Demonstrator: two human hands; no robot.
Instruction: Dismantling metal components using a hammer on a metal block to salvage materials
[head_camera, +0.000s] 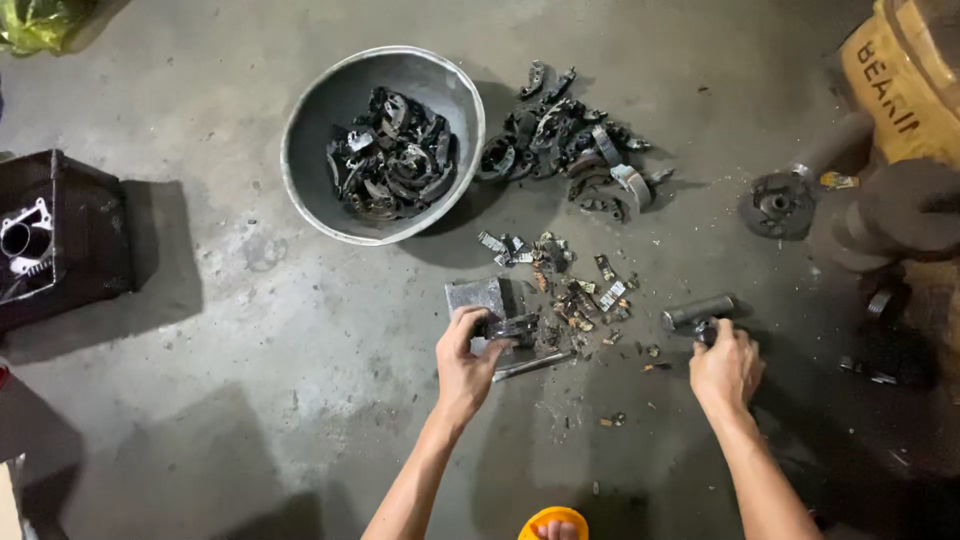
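My left hand (463, 362) grips a dark curved metal part (512, 328) that rests against a small grey metal block (474, 296) on the concrete floor. My right hand (725, 366) is closed around the handle of a grey hammer whose cylindrical head (697, 310) lies on the floor just above my knuckles. A thin metal rod (532, 366) lies beside my left hand. Broken scraps (575, 292) are scattered between my two hands.
A round grey metal bowl (312, 120) holds several dark curved parts. A loose heap of similar parts (570, 140) lies to its right. A dark box (70, 235) sits at the left, a round metal disc (778, 205) and yellow container (895, 80) at the right.
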